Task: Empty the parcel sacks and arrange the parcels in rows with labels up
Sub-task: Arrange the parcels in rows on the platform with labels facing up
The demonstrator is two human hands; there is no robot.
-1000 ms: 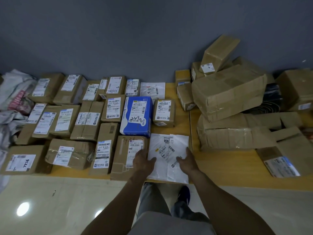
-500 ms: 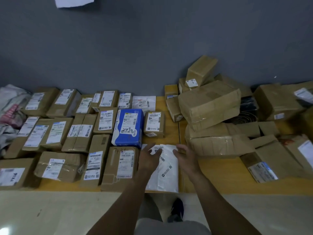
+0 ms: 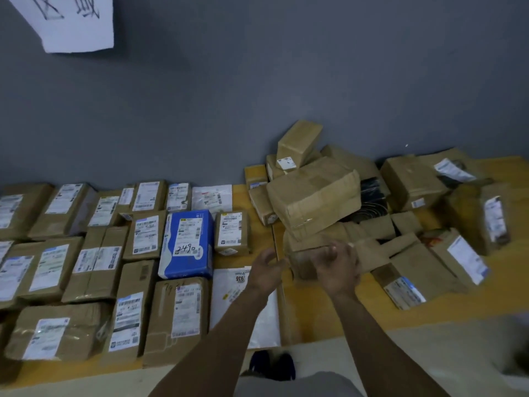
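My right hand (image 3: 339, 269) grips a small brown parcel (image 3: 303, 263) just above the table, at the near edge of a loose pile of brown boxes (image 3: 315, 199). My left hand (image 3: 266, 270) hovers at the parcel's left end with loosely curled fingers; contact with it is unclear. Below my left forearm a white mailer (image 3: 229, 305) lies label up, last in the front row. Left of it, several brown boxes and a blue parcel (image 3: 187, 242) lie in rows, labels up.
The wooden table (image 3: 323, 310) runs along a grey wall. More boxes with labels lie tumbled at the right (image 3: 469, 259), with a dark bag (image 3: 372, 193) among them. A white paper sign (image 3: 71, 21) hangs top left. Pale floor lies in front.
Both hands left the white mailer and moved up and right to the pile. My right hand has taken hold of a small brown parcel. The view tilted upward.
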